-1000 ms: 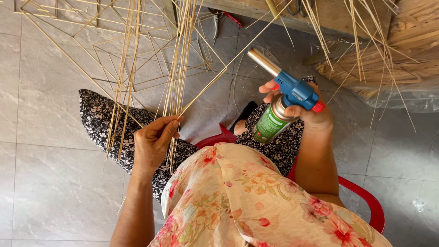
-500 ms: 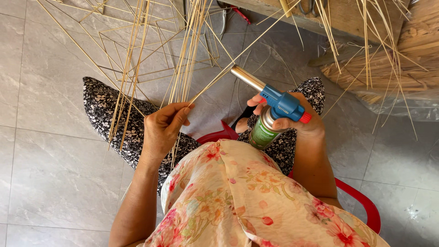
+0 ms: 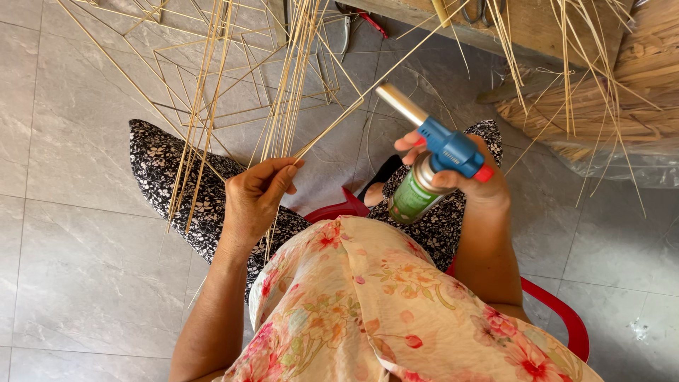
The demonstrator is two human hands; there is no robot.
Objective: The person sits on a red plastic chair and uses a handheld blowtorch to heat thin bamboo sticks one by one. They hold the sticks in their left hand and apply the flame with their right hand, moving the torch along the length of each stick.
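Grey stone tiles (image 3: 78, 276) cover the floor, and a person sits low on a red stool (image 3: 559, 318) in a flowered top and dark patterned trousers. The blowtorch (image 3: 435, 159) is the thing to watch: a green gas can with a blue head and a metal nozzle, held up over the right knee. The right hand (image 3: 474, 180) is wrapped tight around the can just under the blue head, fingertips curled onto the front. The nozzle points up and away toward a thin bamboo strip (image 3: 353, 113) that slants across just beside its tip; whether they touch I cannot tell. To the left of the blowtorch, the left hand (image 3: 254, 201) pinches that strip and a bunch of upright bamboo strips (image 3: 290, 85) between thumb and fingers. Beyond the blowtorch, a frame of thin sticks (image 3: 212, 78) lies on the floor. To its right, a heap of bundled straw (image 3: 629, 92) sits beside a wooden plank (image 3: 523, 28).
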